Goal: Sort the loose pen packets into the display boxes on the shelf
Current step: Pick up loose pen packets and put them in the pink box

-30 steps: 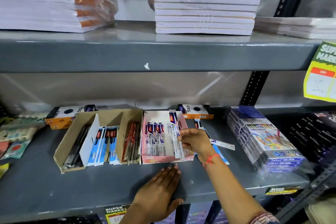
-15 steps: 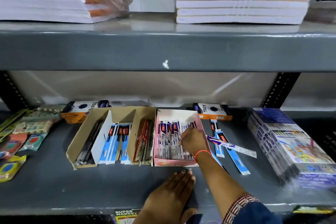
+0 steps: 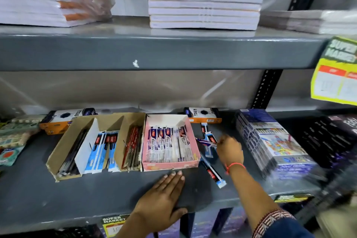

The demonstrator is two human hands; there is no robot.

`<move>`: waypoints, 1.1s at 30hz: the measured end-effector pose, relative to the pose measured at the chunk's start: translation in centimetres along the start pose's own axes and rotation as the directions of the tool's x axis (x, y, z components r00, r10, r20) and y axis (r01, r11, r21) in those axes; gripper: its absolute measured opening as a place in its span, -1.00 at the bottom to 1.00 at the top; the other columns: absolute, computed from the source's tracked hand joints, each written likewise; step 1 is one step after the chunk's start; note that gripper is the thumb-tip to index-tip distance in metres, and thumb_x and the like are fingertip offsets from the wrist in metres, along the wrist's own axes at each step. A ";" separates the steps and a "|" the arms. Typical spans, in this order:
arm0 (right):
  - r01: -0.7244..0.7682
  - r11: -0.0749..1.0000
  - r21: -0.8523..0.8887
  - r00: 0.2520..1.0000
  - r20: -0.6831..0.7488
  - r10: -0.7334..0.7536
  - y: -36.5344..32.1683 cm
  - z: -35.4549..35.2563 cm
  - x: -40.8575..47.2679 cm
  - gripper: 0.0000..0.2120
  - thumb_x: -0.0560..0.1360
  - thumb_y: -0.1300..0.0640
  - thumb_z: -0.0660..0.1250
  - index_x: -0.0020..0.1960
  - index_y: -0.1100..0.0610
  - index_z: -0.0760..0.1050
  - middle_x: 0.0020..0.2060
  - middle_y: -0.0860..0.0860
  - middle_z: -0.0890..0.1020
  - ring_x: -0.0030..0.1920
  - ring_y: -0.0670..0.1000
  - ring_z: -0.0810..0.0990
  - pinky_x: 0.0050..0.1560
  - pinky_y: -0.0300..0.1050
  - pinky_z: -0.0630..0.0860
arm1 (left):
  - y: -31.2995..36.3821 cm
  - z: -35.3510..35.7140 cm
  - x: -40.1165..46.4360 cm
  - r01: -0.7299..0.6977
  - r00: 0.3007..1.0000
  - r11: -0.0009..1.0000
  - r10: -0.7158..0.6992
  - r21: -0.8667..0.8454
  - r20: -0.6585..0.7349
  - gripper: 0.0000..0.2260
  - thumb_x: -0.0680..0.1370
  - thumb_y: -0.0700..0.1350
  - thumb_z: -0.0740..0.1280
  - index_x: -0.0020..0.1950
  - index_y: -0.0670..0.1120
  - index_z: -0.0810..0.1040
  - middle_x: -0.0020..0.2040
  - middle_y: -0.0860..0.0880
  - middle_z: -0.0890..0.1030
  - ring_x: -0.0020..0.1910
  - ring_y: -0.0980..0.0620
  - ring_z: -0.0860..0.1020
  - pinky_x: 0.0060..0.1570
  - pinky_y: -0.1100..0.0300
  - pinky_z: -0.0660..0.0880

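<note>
A pink display box [image 3: 170,166] on the grey shelf [image 3: 77,195] holds a row of white pen packets [image 3: 166,141]. Left of it a brown cardboard box [image 3: 56,157] has compartments of black, blue and red pen packets. Loose blue-and-white pen packets [image 3: 212,174] lie right of the pink box. My right hand [image 3: 229,149] is over them, fingers curled on the end of a purple-and-white packet [image 3: 204,142]. My left hand [image 3: 162,197] lies flat and open on the shelf, in front of the pink box.
Wrapped colour-pen boxes [image 3: 274,141] stand close on the right, with dark boxes [image 3: 328,137] beyond. Orange-and-white boxes [image 3: 202,114] sit behind the display boxes. Blister packs [image 3: 11,141] lie at far left. The upper shelf edge [image 3: 154,50] hangs overhead, and a yellow price tag [image 3: 336,75] at right.
My right hand has left the pink box and moved right onto the loose packets. The left hand has stayed flat on the shelf. The camera has swung slightly.
</note>
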State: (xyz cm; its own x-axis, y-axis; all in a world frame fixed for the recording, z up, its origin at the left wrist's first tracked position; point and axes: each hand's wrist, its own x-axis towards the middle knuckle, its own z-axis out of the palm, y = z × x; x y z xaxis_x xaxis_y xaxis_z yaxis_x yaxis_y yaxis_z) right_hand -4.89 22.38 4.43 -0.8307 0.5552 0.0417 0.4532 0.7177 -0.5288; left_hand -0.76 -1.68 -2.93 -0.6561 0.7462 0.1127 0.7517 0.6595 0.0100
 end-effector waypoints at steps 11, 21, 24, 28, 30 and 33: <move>-0.005 0.929 -0.369 0.962 0.251 0.105 2.9 -0.9 3.9 -0.65 0.50 0.26 0.15 0.25 0.14 0.48 0.24 0.14 0.53 0.34 0.19 0.36 0.29 0.14 0.37 | 0.7 1.7 1.8 -0.063 0.992 0.993 0.073 0.095 -0.102 -0.26 0.58 0.28 -0.15 0.55 -0.19 -0.25 0.32 -0.02 0.50 0.32 0.06 0.37 0.38 0.21 -0.02; -0.010 0.982 -0.191 0.932 0.353 0.078 2.5 -0.9 5.0 -0.87 0.46 0.24 0.20 -0.09 0.24 0.51 -0.25 0.10 0.57 -0.19 0.11 0.55 0.02 -0.02 0.54 | 0.9 1.7 1.6 -0.090 0.986 0.994 0.098 0.065 -0.134 -0.23 0.58 0.32 -0.11 0.56 -0.17 -0.24 0.56 -0.06 -0.17 0.42 0.03 0.18 0.42 0.22 -0.11; -0.098 0.991 0.094 0.961 0.268 0.069 2.5 -1.4 4.1 -0.86 0.48 0.32 0.27 0.02 0.27 0.53 -0.09 0.17 0.62 -0.14 0.11 0.58 -0.17 -0.12 0.54 | 0.8 1.7 1.5 -0.090 0.986 0.995 0.096 0.050 -0.134 -0.22 0.56 0.34 -0.07 0.56 -0.15 -0.22 0.46 -0.04 0.31 0.44 0.03 0.24 0.38 0.20 0.01; -0.146 0.840 0.523 0.975 0.221 0.032 2.1 -2.6 1.7 -0.84 0.41 0.37 0.40 -0.01 0.27 0.57 -0.13 0.13 0.63 -0.12 0.06 0.59 -0.04 -0.21 0.54 | 1.1 1.2 1.7 -0.061 0.988 0.996 0.070 0.064 -0.140 -0.23 0.57 0.33 -0.10 0.56 -0.18 -0.21 0.33 -0.04 0.49 0.29 0.06 0.46 0.36 0.19 0.01; -0.202 0.682 0.702 0.964 0.264 0.014 1.3 -3.0 -0.1 -0.88 0.42 0.42 0.37 -0.16 0.23 0.55 -0.30 0.07 0.62 -0.27 -0.02 0.53 -0.25 -0.34 0.50 | 1.0 1.2 1.7 -0.072 0.984 0.995 0.083 0.072 -0.158 -0.23 0.57 0.32 -0.10 0.56 -0.18 -0.22 0.33 -0.04 0.49 0.28 0.05 0.47 0.36 0.19 0.00; -0.295 0.451 0.842 0.949 0.313 0.035 0.4 -2.6 -2.0 -0.75 0.42 0.46 0.32 -0.32 0.15 0.54 -0.55 -0.07 0.62 -0.36 -0.03 0.50 -0.35 -0.25 0.42 | 1.0 1.4 1.7 -0.085 0.979 0.993 0.098 0.077 -0.178 -0.23 0.57 0.33 -0.12 0.56 -0.17 -0.24 0.32 -0.04 0.50 0.27 0.04 0.48 0.36 0.18 0.01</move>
State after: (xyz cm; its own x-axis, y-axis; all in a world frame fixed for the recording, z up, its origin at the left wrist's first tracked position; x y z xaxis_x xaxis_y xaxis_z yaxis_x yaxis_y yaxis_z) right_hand -2.17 22.66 6.37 -0.8738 0.4203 -0.2444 0.1767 -0.1939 -0.9650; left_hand -1.23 0.38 -4.11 -0.5569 0.7790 0.2883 0.7977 0.5983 -0.0759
